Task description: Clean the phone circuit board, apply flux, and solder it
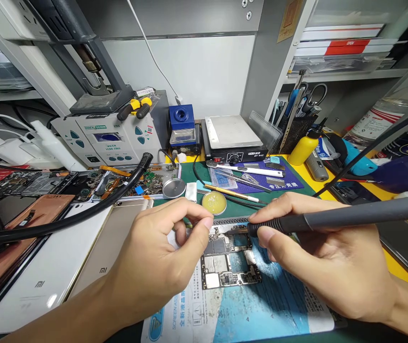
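Observation:
My right hand (318,252) grips a soldering iron (347,215) with a thick dark handle, its tip pointing left over the upper part of a phone circuit board (215,261). Thumb and index finger of my left hand (164,243) are pinched together near the board's upper left; what they hold, if anything, is too small to make out. The board lies on a blue and white printed sheet (239,319). Just beyond both hands sits an open round tin of yellowish paste (214,203). Whether the iron's tip touches the board is unclear.
Several phones (39,276) lie at left under a black hose (118,195). A hot air station (111,138), blue iron holder (181,119) and heating plate (233,133) stand behind. Tweezers (247,181), a yellow bottle (303,146) and a tool holder (297,124) are farther right.

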`<state>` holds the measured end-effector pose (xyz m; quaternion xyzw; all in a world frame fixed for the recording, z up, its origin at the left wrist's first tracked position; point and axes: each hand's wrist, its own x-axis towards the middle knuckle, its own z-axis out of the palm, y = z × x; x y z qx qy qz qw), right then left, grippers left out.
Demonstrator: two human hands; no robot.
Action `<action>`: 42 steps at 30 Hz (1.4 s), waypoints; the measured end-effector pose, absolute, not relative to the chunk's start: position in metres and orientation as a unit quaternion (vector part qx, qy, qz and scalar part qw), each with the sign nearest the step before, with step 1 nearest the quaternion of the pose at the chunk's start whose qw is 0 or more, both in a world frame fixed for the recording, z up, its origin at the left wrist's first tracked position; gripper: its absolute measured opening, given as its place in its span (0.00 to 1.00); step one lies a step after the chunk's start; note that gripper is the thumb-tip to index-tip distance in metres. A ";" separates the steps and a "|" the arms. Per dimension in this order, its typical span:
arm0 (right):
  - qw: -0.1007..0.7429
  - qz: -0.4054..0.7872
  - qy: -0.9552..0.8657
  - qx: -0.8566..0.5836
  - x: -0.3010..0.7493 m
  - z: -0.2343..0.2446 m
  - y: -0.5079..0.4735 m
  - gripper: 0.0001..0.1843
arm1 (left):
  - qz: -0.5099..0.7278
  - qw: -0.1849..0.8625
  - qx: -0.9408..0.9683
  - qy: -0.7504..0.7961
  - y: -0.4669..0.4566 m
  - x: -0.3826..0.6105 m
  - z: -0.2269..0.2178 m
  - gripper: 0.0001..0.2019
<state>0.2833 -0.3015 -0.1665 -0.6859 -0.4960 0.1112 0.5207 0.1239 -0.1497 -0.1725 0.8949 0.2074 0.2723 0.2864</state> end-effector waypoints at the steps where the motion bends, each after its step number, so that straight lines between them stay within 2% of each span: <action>1: 0.520 0.108 -0.496 -0.687 0.283 -0.166 -0.302 0.04 | 0.272 0.286 0.895 0.207 -0.150 0.124 -0.173 0.08; 20: 0.442 0.046 -0.569 -0.692 0.286 -0.165 -0.304 0.05 | 0.272 0.276 0.900 0.201 -0.150 0.121 -0.174 0.08; 24: 0.464 0.067 -0.543 -0.697 0.285 -0.166 -0.303 0.04 | 0.276 0.281 0.898 0.196 -0.150 0.121 -0.173 0.08; 31: 0.569 0.157 -0.441 -0.676 0.285 -0.162 -0.293 0.04 | 0.298 0.274 0.899 0.167 -0.149 0.122 -0.176 0.07; 42: 0.584 0.200 -0.414 -0.668 0.287 -0.157 -0.291 0.04 | 0.323 0.270 0.905 0.067 -0.146 0.120 -0.176 0.08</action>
